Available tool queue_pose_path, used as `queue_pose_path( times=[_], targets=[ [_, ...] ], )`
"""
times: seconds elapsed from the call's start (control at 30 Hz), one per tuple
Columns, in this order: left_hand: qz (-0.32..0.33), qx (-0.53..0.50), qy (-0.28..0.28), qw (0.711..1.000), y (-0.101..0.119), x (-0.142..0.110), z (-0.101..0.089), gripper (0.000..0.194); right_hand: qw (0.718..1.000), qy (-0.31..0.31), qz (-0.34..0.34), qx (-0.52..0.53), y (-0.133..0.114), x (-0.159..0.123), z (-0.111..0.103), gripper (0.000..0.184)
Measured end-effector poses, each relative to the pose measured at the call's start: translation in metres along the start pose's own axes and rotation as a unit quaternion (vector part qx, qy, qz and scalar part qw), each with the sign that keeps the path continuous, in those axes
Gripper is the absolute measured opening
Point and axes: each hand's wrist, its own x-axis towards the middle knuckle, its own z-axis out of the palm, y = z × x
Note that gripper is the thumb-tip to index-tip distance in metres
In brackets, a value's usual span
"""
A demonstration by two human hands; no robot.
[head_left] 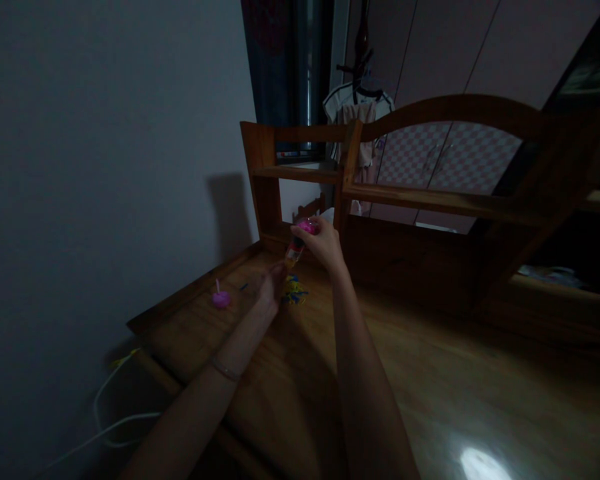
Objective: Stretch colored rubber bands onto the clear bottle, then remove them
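Observation:
My right hand (325, 241) is closed around the pink end of a small see-through bottle (295, 250). The bottle is tilted, with its pink end up and its clear end down to the left. At that lower end is my left hand (271, 285), touching or just beside it; its fingers are dark and blurred, so their grip does not show. A pile of small yellow and blue pieces (295, 292) lies on the wooden table just right of my left hand. Left of that hand sits a pink lid-like piece (221, 299) with a thin upright stick.
The wooden table (430, 373) has a shelf frame (430, 197) along its back. A wall (130, 167) borders the left side. White cables (125, 420) hang off the left edge. A small dark stick (243, 287) lies near the pink piece. Clothes (357, 113) hang behind.

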Motion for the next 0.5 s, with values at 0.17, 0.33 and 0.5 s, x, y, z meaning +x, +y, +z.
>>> queue_pose_path(
  times=[0.17, 0.33, 0.5],
  targets=[
    [0.002, -0.051, 0.02, 0.998, 0.003, 0.007, 0.003, 0.009, 0.999, 0.014, 0.036, 0.017, -0.004, 0.001, -0.003, 0.049],
    [-0.046, -0.089, -0.047, 0.994, 0.012, 0.0, 0.007, 0.031, 0.997, 0.019, 0.064, 0.033, -0.002, 0.003, -0.002, 0.052],
    [-0.069, -0.098, -0.094, 0.988, 0.019, -0.01, 0.015, 0.047, 0.996, -0.02, 0.068, 0.05, 0.004, 0.002, 0.0, 0.053]
  ],
)
